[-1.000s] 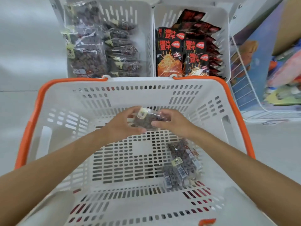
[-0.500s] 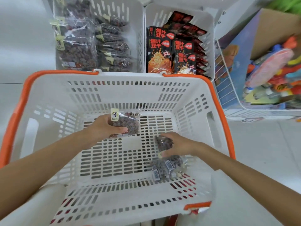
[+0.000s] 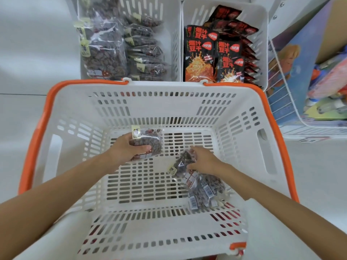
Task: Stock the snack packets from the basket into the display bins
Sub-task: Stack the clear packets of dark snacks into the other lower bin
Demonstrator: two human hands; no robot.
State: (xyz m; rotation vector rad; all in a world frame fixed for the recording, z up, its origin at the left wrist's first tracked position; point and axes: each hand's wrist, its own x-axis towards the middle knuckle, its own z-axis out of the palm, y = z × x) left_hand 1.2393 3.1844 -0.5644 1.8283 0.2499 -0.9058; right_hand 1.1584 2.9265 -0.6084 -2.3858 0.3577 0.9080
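Left hand (image 3: 126,151) grips one clear packet (image 3: 148,142) over the basket (image 3: 169,102); right hand (image 3: 203,159) pinches another packet (image 3: 183,162) (from the pile).

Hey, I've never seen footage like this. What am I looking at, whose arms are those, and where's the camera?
There is no machine here. A person wears a wide-angle camera on the head, and it looks down at their own two arms. This is the only view.

In front sits a white basket with an orange rim. Inside it, the left hand holds a clear packet of dark snacks. The right hand has its grip on a second packet, and a few more packets lie on the basket floor just below it.

Behind the basket stand two white bins. The left bin holds similar packets, and the right bin holds red-and-black packets.
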